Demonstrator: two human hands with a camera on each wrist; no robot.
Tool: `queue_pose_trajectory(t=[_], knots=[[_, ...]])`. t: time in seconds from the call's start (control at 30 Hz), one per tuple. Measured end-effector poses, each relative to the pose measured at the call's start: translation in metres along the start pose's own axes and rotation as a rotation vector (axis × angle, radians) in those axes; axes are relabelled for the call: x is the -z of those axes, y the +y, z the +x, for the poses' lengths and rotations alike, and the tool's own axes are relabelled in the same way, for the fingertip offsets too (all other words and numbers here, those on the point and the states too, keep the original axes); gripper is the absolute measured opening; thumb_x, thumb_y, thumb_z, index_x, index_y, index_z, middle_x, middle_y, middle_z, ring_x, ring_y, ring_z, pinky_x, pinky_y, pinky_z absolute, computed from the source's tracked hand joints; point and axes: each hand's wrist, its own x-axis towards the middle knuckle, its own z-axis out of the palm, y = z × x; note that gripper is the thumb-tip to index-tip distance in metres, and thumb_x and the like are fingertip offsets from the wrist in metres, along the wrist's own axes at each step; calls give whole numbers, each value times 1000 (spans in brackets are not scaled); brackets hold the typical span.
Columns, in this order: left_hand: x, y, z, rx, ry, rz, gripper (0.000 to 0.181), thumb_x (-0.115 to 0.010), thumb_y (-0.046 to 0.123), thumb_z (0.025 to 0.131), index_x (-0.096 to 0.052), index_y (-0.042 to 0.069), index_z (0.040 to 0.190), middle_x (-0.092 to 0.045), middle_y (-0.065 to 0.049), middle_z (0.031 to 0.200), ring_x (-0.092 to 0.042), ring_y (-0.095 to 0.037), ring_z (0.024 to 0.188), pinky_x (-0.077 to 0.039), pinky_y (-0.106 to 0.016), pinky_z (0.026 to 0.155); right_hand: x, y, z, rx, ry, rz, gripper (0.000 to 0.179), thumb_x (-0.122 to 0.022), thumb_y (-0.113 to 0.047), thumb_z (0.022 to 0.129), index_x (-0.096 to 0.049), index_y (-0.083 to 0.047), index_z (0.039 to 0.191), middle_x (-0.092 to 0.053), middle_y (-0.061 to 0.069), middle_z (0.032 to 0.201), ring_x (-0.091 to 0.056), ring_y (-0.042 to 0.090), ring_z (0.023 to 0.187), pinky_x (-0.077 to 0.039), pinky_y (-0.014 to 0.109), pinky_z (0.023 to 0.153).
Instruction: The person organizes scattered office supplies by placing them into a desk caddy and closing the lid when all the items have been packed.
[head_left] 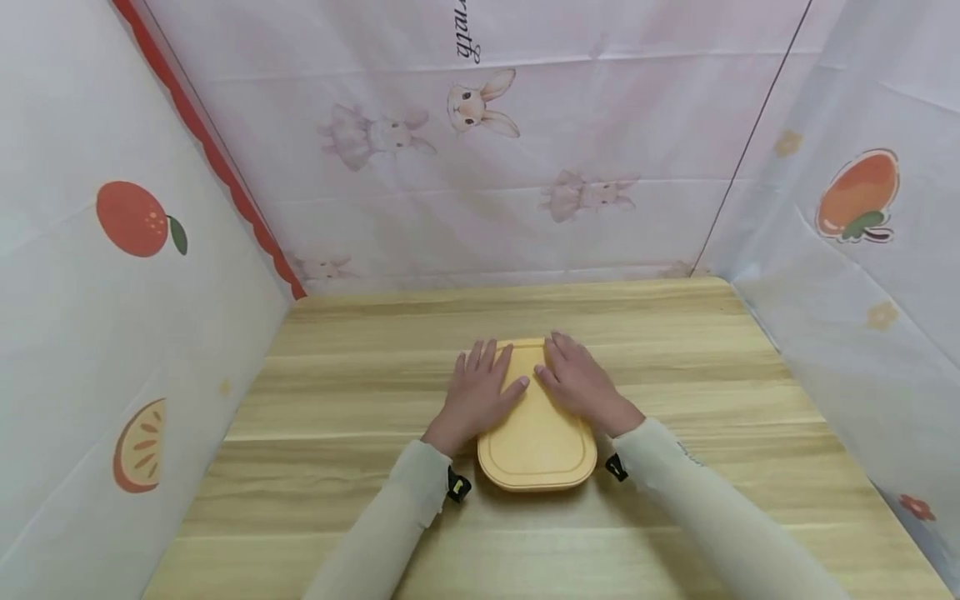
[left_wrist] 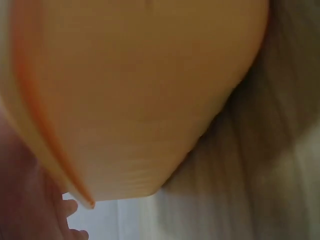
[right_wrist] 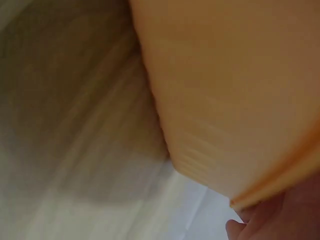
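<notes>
A yellow-orange lidded box (head_left: 538, 446) with rounded corners sits on the wooden table in the head view. Its lid, with a raised rim line, is on. My left hand (head_left: 480, 396) lies flat over the lid's left side, fingers straight and pointing away. On the far right part of the lid rests my right hand (head_left: 581, 379), fingers extended, thumb toward the middle. The left wrist view shows the box's side wall (left_wrist: 140, 100) close up, with the lid edge and fingers at lower left. In the right wrist view the opposite wall (right_wrist: 225, 90) fills the upper right.
Pale wood-grain boards form the table (head_left: 360, 492). White and pink printed cloth walls (head_left: 480, 225) enclose it at the back and both sides. Small black wrist-worn pieces (head_left: 458, 485) show at both cuffs.
</notes>
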Motion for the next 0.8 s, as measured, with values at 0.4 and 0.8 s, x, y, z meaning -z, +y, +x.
queue_pose_trajectory(t=[0.4, 0.8], knots=[[-4, 7, -7, 43, -25, -27, 79, -16, 71, 99, -15, 26, 164, -1, -8, 171, 4, -29, 158, 0, -59, 124, -14, 0, -1, 3, 5, -12, 70, -33, -43, 109, -25, 9, 155, -23, 27, 163, -19, 42, 153, -15, 51, 125], [5, -5, 10, 48, 53, -30, 80, -12, 70, 100, -14, 20, 164, -9, -10, 170, -7, -32, 157, -2, -60, 124, 4, 11, 10, -58, 56, 27, 70, -30, -47, 108, -30, 6, 154, -31, 27, 159, -25, 43, 150, -15, 60, 122]])
